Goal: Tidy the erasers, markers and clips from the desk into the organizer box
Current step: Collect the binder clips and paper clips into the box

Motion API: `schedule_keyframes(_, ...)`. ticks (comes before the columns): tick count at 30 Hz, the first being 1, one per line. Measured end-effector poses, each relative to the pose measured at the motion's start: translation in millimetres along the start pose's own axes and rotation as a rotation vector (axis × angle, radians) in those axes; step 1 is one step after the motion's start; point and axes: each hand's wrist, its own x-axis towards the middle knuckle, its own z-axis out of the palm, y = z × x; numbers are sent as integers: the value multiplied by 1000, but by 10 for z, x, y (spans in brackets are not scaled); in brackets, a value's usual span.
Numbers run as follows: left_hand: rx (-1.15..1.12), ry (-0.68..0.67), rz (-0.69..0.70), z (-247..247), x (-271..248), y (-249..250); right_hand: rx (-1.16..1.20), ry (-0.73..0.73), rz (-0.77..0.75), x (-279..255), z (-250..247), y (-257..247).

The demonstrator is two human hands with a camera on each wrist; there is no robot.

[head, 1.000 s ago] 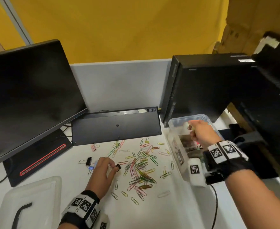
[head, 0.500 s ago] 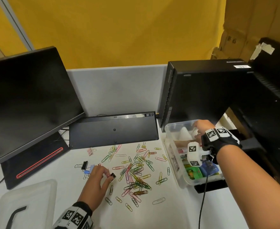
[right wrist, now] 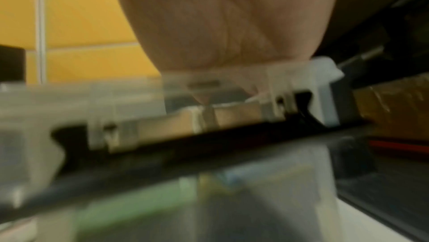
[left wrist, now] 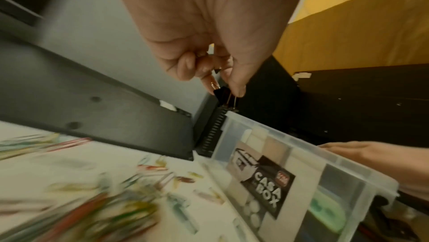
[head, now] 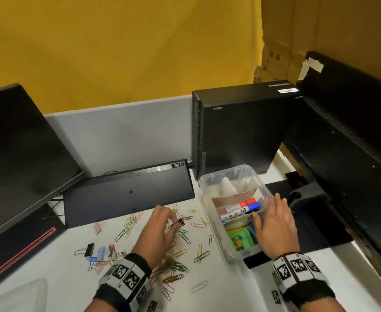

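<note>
Left hand (head: 157, 230) is hovering over the scatter of coloured wire paper clips (head: 180, 251) on the white desk (head: 218, 289), thumb and forefinger pinching a small black binder clip (head: 180, 221) by its body; the left wrist view is showing the same clip (left wrist: 224, 94) with its wire handles hanging down, the other fingers curled in. The clip is sitting just left of the clear plastic organizer box (head: 209, 183), not over it.

Right hand (head: 273, 226) is lying flat across the near right part of the box, fingers straight and slightly spread, covering some compartments. Red- and blue-capped markers (head: 241, 207) are lying in the middle compartment; green items (head: 241, 240) in the near one are partly hidden, identity unclear. Right wrist view is blurring badly: only the palm (right wrist: 220, 26) and the box rim (right wrist: 139, 88) are readable.

More binder clips, black, blue and pink (head: 95, 251), are lying left of the wrist. Black keyboard (head: 128, 190) is leaning upturned at the back.
</note>
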Motion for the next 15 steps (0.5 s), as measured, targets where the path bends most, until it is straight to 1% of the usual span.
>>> schedule_keyframes(3,26,-43,54,219,418,413,28,61,-15,-13,62,9)
schedule_keyframes(5,58,-85,95,401,700,668,27,66,-24,-23,63,5)
schedule_keyframes(8,176,-146,141,664,1118,1000,10,64,-29,-33,67,15)
schedule_keyframes(12,388,-288,102,924,1571,1232,-17,88,-44,-39,100,26)
schedule_keyframes(15,414,-348,54,983,1807,1322,-43,113,-39,-29,143,27)
